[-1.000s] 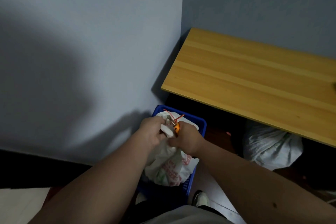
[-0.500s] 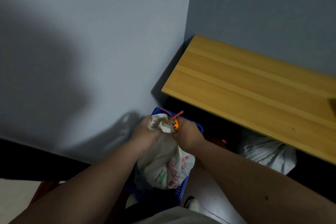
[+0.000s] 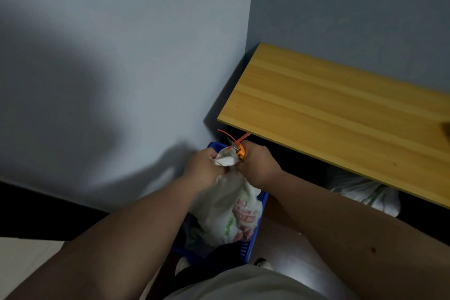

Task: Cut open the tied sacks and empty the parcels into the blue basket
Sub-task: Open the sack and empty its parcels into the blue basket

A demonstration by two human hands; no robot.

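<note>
Against the grey wall [image 3: 121, 56] on the left lies a broad dark shadow. Lower down, the left hand [image 3: 203, 170] comes in from the bottom edge, its fingers curled around the bunched neck of a white sack [image 3: 226, 212] with red and green print. The sack hangs from that grip down into the blue basket [image 3: 246, 248], which stands on the floor close to the wall corner, and its bulging lower part rests inside the basket's rim. Just right of the neck, the right hand [image 3: 259, 165] is closed around a small orange cutter [image 3: 239, 152], whose dark blades point up and left at the top of the sack. Thin red tie ends [image 3: 233, 136] stick up from the same spot, touching or just beside the blades; I cannot tell which. Both hands are pressed close together over the sack's neck. Further right, a bare wooden desk [image 3: 341, 109] runs along the wall, and under its front edge a second white sack [image 3: 365, 192] sits on the floor, well apart from the basket.
</note>
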